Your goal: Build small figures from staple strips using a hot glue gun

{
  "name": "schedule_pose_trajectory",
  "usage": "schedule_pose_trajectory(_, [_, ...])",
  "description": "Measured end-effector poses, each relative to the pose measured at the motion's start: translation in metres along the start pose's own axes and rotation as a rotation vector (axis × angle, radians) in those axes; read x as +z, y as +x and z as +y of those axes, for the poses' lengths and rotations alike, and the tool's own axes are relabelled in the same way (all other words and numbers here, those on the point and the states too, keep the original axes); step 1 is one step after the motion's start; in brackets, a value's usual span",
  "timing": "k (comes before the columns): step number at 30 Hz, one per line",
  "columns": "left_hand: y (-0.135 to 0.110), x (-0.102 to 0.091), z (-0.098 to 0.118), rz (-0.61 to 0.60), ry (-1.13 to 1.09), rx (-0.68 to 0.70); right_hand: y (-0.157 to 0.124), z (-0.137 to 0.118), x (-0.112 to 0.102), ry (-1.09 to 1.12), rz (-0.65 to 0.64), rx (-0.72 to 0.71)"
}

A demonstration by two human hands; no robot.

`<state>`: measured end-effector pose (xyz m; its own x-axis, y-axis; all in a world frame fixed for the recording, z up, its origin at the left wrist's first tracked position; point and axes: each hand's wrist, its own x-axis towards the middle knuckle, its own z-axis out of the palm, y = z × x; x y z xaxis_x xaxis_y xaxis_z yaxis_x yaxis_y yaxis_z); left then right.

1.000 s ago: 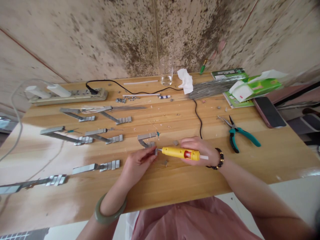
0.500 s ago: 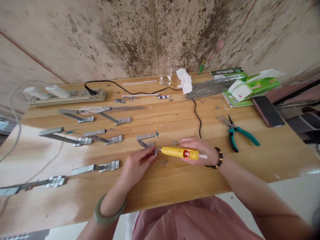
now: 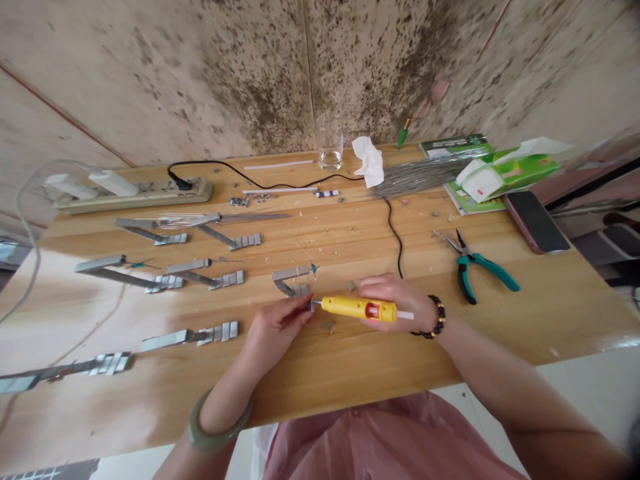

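My right hand (image 3: 395,293) grips a yellow glue gun (image 3: 356,307), held level with its metal tip pointing left. A white glue stick pokes out of its back end, and its black cord (image 3: 395,233) runs off to the rear. My left hand (image 3: 277,327) is pinched closed on a small grey piece right at the gun's tip. A folded grey strip piece (image 3: 293,280) lies on the wooden table (image 3: 350,360) just behind my left fingers.
Several grey folded-strip pieces (image 3: 190,333) lie across the table's left half. A power strip (image 3: 135,192) sits at the back left. Green-handled pliers (image 3: 475,267), a phone (image 3: 535,223), a green tissue pack (image 3: 510,173), a wire bundle (image 3: 425,175) and a glass (image 3: 331,141) stand toward the right and back.
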<state>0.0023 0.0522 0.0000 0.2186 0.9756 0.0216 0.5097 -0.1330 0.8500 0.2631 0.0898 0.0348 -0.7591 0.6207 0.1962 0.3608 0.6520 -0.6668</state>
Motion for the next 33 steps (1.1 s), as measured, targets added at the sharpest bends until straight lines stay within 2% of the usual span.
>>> schedule_pose_trajectory(17, [0.0004, -0.0009, 0.0000, 0.008, 0.005, -0.031, 0.0001, 0.0020, 0.0018, -0.047, 0.011, 0.014])
schedule_pose_trajectory(33, [0.0003, -0.0016, 0.0004, 0.004, -0.051, -0.096, 0.0004, 0.0002, 0.0019, -0.002, -0.039, 0.003])
